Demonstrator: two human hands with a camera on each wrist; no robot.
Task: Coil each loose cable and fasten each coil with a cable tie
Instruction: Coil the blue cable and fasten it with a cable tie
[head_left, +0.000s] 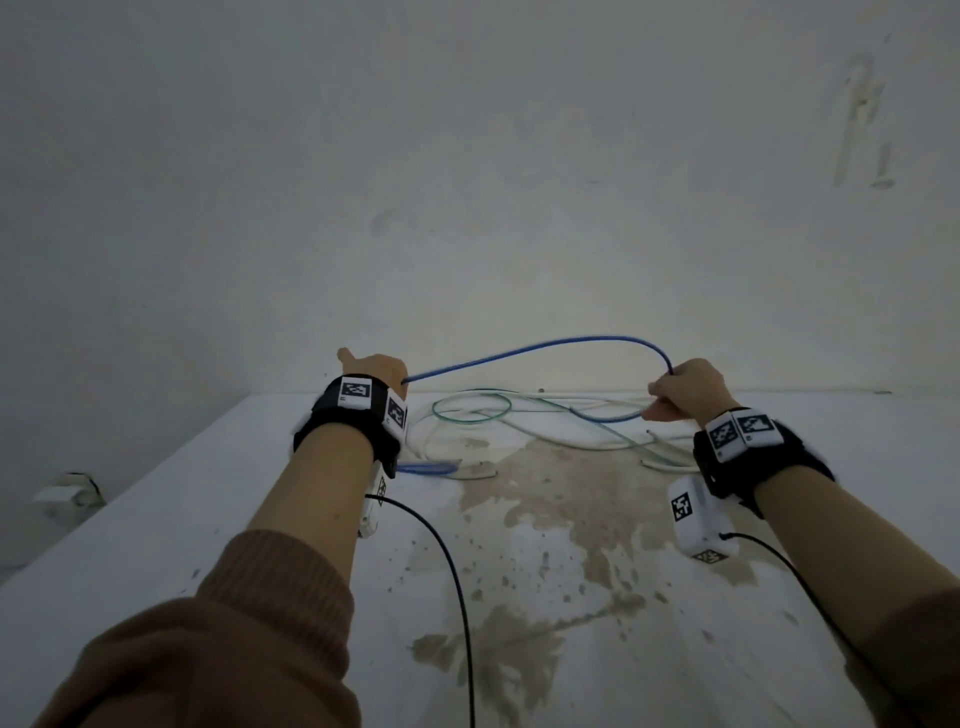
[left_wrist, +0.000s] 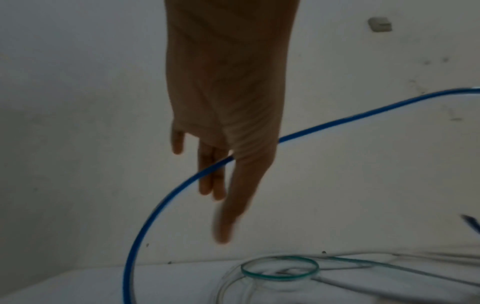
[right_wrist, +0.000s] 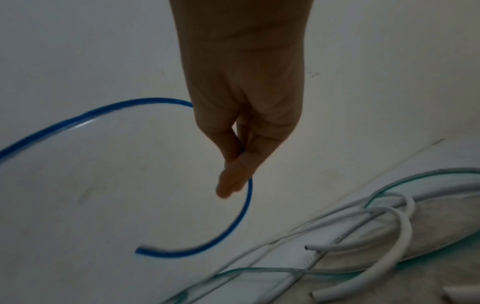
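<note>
A blue cable arcs in the air between my two hands, above the back of the white table. My left hand holds one part of it; in the left wrist view the blue cable passes between the digits of that hand. My right hand pinches the cable further along. In the right wrist view the blue cable curls under the pinching hand, its free end hanging loose. More blue cable lies on the table by my left wrist.
A clear green-tinted cable and white cables lie tangled at the back of the table by the wall. A brown stain covers the table's middle. Black camera leads trail from both wrists.
</note>
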